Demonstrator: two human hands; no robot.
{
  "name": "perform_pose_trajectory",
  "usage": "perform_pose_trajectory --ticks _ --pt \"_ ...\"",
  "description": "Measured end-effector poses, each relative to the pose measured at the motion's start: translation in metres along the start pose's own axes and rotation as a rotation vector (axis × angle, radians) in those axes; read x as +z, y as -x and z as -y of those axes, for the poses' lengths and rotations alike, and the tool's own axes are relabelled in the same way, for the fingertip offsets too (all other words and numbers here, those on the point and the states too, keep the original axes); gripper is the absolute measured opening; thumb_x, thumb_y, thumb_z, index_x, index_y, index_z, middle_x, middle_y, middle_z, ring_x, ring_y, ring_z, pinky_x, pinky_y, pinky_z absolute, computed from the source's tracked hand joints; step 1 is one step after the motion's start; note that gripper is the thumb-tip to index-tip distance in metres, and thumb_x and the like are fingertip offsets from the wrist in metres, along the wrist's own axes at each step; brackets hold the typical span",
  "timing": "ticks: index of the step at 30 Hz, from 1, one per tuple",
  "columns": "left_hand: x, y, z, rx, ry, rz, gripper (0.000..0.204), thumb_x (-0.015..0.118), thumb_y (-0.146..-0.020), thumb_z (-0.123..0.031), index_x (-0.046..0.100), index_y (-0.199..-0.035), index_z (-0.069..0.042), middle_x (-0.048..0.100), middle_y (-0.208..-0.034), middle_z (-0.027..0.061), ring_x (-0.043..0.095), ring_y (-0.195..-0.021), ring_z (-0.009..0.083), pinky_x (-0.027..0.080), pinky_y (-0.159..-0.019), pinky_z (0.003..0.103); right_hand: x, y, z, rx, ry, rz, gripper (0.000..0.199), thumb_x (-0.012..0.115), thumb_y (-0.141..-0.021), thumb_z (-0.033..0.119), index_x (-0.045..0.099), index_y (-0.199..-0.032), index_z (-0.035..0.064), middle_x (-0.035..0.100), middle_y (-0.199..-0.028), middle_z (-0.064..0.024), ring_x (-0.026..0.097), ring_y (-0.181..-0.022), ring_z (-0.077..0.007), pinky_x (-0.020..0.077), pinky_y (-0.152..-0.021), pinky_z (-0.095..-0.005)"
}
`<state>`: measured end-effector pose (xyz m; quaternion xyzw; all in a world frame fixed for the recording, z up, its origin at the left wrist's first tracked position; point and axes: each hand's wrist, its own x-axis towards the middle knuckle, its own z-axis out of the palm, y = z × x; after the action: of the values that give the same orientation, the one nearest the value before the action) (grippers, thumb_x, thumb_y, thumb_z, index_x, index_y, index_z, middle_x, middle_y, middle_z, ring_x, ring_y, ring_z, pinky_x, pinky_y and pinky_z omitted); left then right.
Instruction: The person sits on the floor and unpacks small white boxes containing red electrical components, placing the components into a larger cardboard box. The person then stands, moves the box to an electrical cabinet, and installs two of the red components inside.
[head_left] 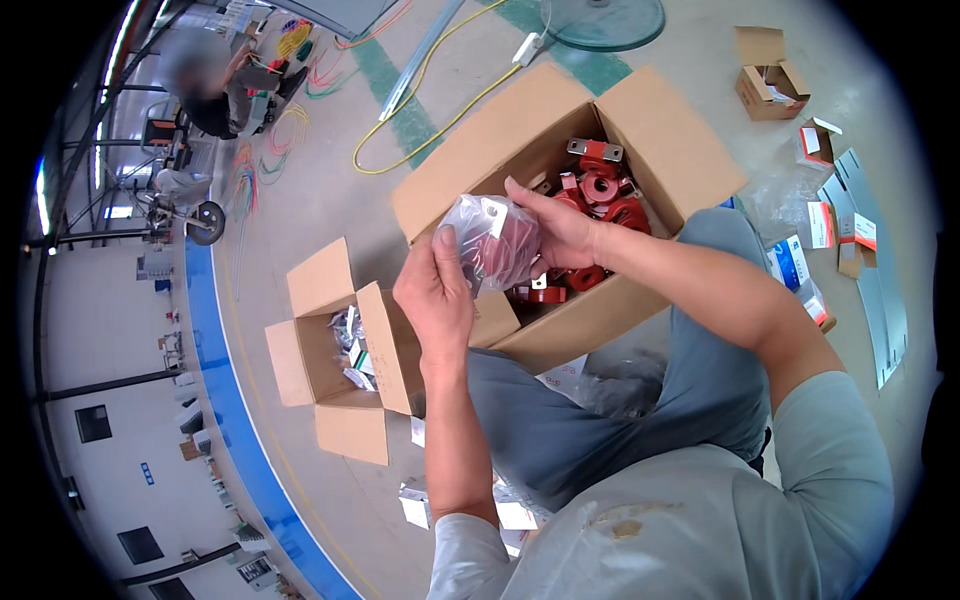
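A clear plastic bag (503,247) with a red part inside is held up between both hands. My left hand (437,290) grips its left side, thumb on top. On the bag's right side, my right hand (562,230) has its thumb over the upper edge and its fingers beneath. A white label or tab shows at the top of the bag. Just beyond and below it stands an open cardboard box (672,130) with several red ring-shaped parts (600,187) inside, some bearing metal brackets. My hands and the bag cover part of the box's near left side.
A smaller open carton (322,362) with small packets stands at left. Small boxes (772,95) and long grey strips (868,270) lie at right. A yellow cable (408,100) crosses the floor beyond. Another person (205,85) works at far left. My bent leg (722,300) is beside the large box.
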<state>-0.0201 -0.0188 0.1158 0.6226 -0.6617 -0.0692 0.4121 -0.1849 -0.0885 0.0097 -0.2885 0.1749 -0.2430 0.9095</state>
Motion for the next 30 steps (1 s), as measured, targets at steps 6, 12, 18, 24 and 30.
perform_pose_trajectory --ticks 6,12,18,24,30 --pt "-0.012 -0.019 -0.013 0.043 -0.013 -0.023 0.031 0.060 -0.106 -0.024 0.068 -0.093 0.003 0.061 -0.074 0.0049 0.050 -0.063 0.0137 0.043 -0.058 0.030 0.005 0.001 0.003 -0.046 -0.058 0.075 0.078 0.042 -0.093 0.082 0.064 -0.128 0.0161 0.073 -0.108 -0.0021 0.070 -0.091 -0.0139 0.0543 -0.056 -0.0254" --pt "-0.010 -0.038 -0.011 -0.185 0.257 0.045 0.039 0.060 -0.107 -0.032 0.067 -0.091 0.003 0.057 -0.078 -0.0037 0.044 -0.071 0.0053 0.038 -0.063 0.023 0.003 0.000 0.006 -0.078 -0.037 -0.069 0.074 0.044 -0.093 0.080 0.069 -0.115 0.0140 0.073 -0.090 -0.0028 0.064 -0.066 -0.0109 0.0456 -0.047 -0.0252" --pt "-0.020 -0.038 -0.044 -0.167 0.251 -0.021 0.031 0.067 -0.103 -0.025 0.066 -0.087 0.001 0.053 -0.075 -0.0053 0.040 -0.070 0.0038 0.031 -0.061 0.021 -0.001 0.000 0.012 -0.085 -0.039 -0.060 0.069 0.046 -0.095 0.077 0.069 -0.113 0.0141 0.072 -0.085 -0.0016 0.060 -0.061 -0.0106 0.0413 -0.044 -0.0243" --pt "-0.016 -0.053 -0.021 -0.224 0.451 -0.017 0.028 0.069 -0.101 -0.022 0.067 -0.086 0.001 0.057 -0.076 -0.0040 0.044 -0.070 0.0031 0.034 -0.062 0.020 0.007 0.009 0.017 -0.043 -0.154 0.049 0.072 0.045 -0.093 0.080 0.068 -0.112 0.0145 0.070 -0.085 -0.0003 0.058 -0.056 -0.0103 0.0360 -0.041 -0.0237" --pt "-0.028 -0.057 0.003 -0.271 0.150 0.204 0.025 0.072 -0.098 -0.021 0.070 -0.092 0.003 0.062 -0.079 -0.0034 0.049 -0.072 0.0037 0.040 -0.065 0.021 -0.005 0.002 0.019 -0.110 0.023 -0.116 0.084 0.045 -0.083 0.091 0.068 -0.107 0.0137 0.068 -0.080 -0.0010 0.054 -0.051 -0.0089 0.0315 -0.039 -0.0211"
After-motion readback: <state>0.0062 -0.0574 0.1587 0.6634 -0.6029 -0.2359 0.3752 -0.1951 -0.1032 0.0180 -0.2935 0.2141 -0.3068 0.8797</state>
